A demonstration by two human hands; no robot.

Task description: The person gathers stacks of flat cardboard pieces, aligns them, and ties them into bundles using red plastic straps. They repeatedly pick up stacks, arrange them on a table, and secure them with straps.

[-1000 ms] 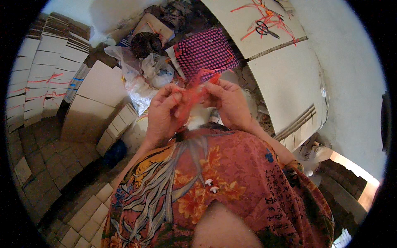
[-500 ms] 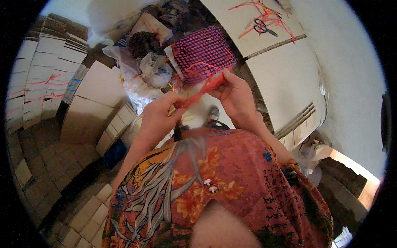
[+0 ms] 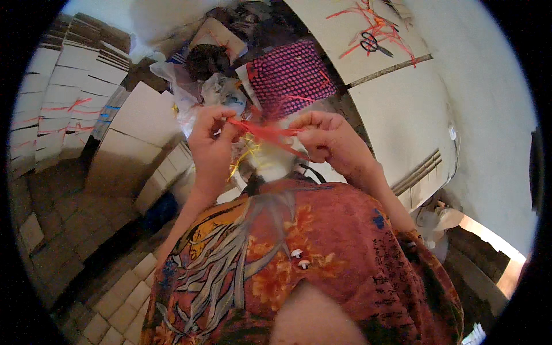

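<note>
A red plastic strip (image 3: pixel 269 133), smeared by motion, stretches between my two hands in front of my body. My left hand (image 3: pixel 214 135) pinches its left end between thumb and fingers. At the other end my right hand (image 3: pixel 329 138) is closed on the strip, and a loose tail hangs below those fingers. Yellow strands (image 3: pixel 248 150) show just beneath the strip, near my left hand. Beyond the hands lies a pink and black dotted cloth (image 3: pixel 292 76).
Black-handled scissors (image 3: pixel 375 45) and red strips (image 3: pixel 376 26) lie on a pale board surface at the far right. Clear plastic bags (image 3: pixel 221 92) are heaped beyond my left hand. Stacked pale boards (image 3: pixel 63 109) tied with red strips stand at left, beside a large carton (image 3: pixel 129 135).
My left hand has moved up and slightly left. My right hand has come lower, turning inward. The red strip, slanted before, now runs nearly level between them.
</note>
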